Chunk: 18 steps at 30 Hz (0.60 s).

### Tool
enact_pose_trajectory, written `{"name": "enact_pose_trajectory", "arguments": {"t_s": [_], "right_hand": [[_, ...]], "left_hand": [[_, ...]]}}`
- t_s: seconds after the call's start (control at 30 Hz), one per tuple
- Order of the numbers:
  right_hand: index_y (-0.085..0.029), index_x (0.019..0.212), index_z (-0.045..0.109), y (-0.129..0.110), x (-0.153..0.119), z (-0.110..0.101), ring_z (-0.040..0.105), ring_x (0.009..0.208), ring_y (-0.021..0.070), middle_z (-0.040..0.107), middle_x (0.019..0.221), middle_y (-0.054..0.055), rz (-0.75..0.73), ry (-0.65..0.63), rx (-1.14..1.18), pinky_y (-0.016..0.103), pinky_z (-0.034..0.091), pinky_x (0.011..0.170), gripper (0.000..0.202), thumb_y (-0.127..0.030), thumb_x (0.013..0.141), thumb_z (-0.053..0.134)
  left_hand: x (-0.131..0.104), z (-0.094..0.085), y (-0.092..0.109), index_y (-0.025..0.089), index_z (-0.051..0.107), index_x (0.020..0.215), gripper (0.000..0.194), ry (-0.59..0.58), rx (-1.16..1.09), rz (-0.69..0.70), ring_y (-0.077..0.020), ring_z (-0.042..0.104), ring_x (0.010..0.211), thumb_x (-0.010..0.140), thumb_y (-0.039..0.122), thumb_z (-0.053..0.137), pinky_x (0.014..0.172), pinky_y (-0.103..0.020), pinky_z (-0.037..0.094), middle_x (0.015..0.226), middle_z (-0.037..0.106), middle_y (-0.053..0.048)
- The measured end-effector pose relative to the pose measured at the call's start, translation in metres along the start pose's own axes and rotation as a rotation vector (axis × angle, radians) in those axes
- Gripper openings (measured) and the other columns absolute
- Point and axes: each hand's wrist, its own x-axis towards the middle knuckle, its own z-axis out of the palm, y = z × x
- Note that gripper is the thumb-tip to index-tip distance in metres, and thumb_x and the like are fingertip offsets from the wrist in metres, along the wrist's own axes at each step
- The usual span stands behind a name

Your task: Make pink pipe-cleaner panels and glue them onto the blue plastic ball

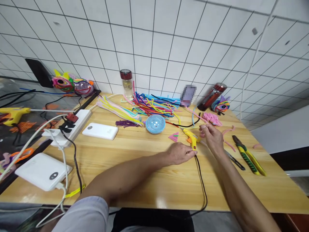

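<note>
My left hand (181, 152) is closed round the lower handle of a yellow hot glue gun (192, 139), whose nozzle points away to the upper left. A black cord (200, 174) runs down from the handle. Just right of the gun, my right hand (212, 137) is pinched closed. A bit of pink shows at its fingertips, but what they hold is too small to name. Left of the gun lies a small pink striped triangle (173, 137) with a green bit on it. A blue clear bowl (155, 124) stands farther left.
Colourful pipe cleaners (154, 104) lie along the wall. Bundled pink ones (211, 119) sit behind my right hand. Pliers (248, 156) and a craft knife (235, 160) lie to the right. White power banks (100, 130), a power strip (72, 127) and cables occupy the left.
</note>
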Motion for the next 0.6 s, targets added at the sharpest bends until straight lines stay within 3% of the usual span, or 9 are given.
{"name": "enact_pose_trajectory", "arguments": {"t_s": [0.1, 0.17, 0.3, 0.37, 0.47, 0.6], "right_hand": [[-0.023, 0.094, 0.08, -0.028, 0.038, 0.01, 0.075, 0.086, 0.0267, 0.083, 0.093, 0.007, -0.114, -0.071, -0.126, 0.036, 0.055, 0.078, 0.038, -0.053, 0.099, 0.058], [-0.024, 0.105, 0.083, -0.05, 0.079, 0.031, 0.076, 0.099, 0.0287, 0.085, 0.105, 0.008, -0.195, -0.125, -0.238, 0.037, 0.055, 0.087, 0.038, -0.047, 0.103, 0.053], [-0.02, 0.125, 0.081, -0.086, 0.169, 0.102, 0.072, 0.123, 0.0294, 0.081, 0.132, 0.011, -0.192, -0.292, -0.576, 0.036, 0.052, 0.106, 0.042, -0.03, 0.106, 0.044], [-0.018, 0.132, 0.079, -0.096, 0.201, 0.138, 0.071, 0.127, 0.0278, 0.079, 0.137, 0.012, -0.17, -0.326, -0.629, 0.035, 0.05, 0.11, 0.045, -0.023, 0.106, 0.043], [-0.016, 0.135, 0.078, -0.098, 0.225, 0.177, 0.072, 0.124, 0.0276, 0.079, 0.136, 0.015, -0.143, -0.382, -0.703, 0.035, 0.051, 0.107, 0.045, -0.019, 0.103, 0.047], [-0.009, 0.121, 0.081, -0.086, 0.233, 0.198, 0.077, 0.109, 0.0321, 0.082, 0.117, 0.024, -0.113, -0.458, -0.813, 0.039, 0.055, 0.095, 0.036, -0.019, 0.092, 0.061]], "left_hand": [[0.0, 0.0, 0.002, 0.02, 0.081, 0.085, 0.047, -0.017, 0.0, -0.019, -0.0191, 0.071, 0.071, 0.109, 0.049, 0.053, 0.062, -0.029, 0.039, 0.076, 0.078, -0.005], [-0.001, -0.001, 0.003, 0.02, 0.083, 0.094, 0.048, -0.038, 0.026, -0.016, -0.0215, 0.076, 0.078, 0.11, 0.05, 0.05, 0.065, -0.029, 0.044, 0.083, 0.082, -0.007], [-0.002, -0.007, 0.007, 0.021, 0.084, 0.107, 0.054, -0.125, 0.077, 0.021, -0.0271, 0.081, 0.096, 0.113, 0.052, 0.041, 0.074, -0.033, 0.053, 0.102, 0.085, -0.01], [-0.003, -0.011, 0.008, 0.021, 0.083, 0.106, 0.054, -0.153, 0.072, 0.024, -0.0277, 0.081, 0.099, 0.113, 0.051, 0.039, 0.076, -0.034, 0.055, 0.106, 0.085, -0.009], [-0.003, -0.018, 0.01, 0.021, 0.082, 0.102, 0.055, -0.169, 0.047, -0.002, -0.0271, 0.081, 0.094, 0.112, 0.055, 0.04, 0.073, -0.034, 0.057, 0.101, 0.084, -0.01], [0.0, -0.022, 0.01, 0.023, 0.081, 0.112, 0.057, -0.205, 0.03, 0.02, -0.0251, 0.08, 0.092, 0.112, 0.059, 0.037, 0.069, -0.032, 0.055, 0.104, 0.084, -0.009]]}}
